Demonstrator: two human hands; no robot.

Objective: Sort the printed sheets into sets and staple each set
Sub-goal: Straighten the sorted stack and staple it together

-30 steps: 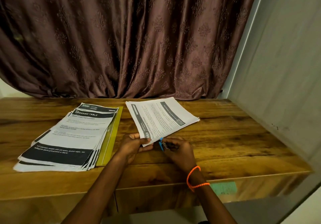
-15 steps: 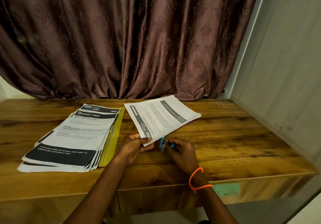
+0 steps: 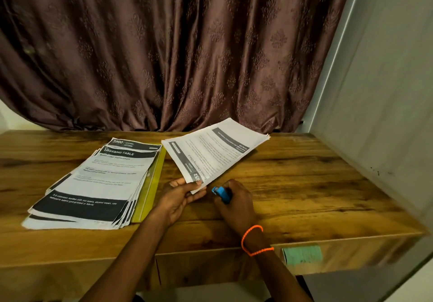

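Note:
A thin set of printed sheets (image 3: 218, 154) slants up off the wooden table (image 3: 304, 184), its far end raised. My left hand (image 3: 179, 196) pinches its near corner between thumb and fingers. Just right of that corner, my right hand (image 3: 236, 204) grips a small blue stapler (image 3: 221, 193), its nose pointing at the corner but apart from the paper. A larger fanned stack of printed sheets (image 3: 98, 182) with black header bars lies flat on the left.
A yellow-green folder (image 3: 151, 189) lies under the stack's right edge. A brown curtain (image 3: 175, 50) hangs behind the table, and a grey wall (image 3: 379, 104) closes the right side. A green tape patch (image 3: 302, 254) sits on the table's front face.
The set's far end has lifted off the table and its near corner has slid away from the stapler, which now sits clear of the paper.

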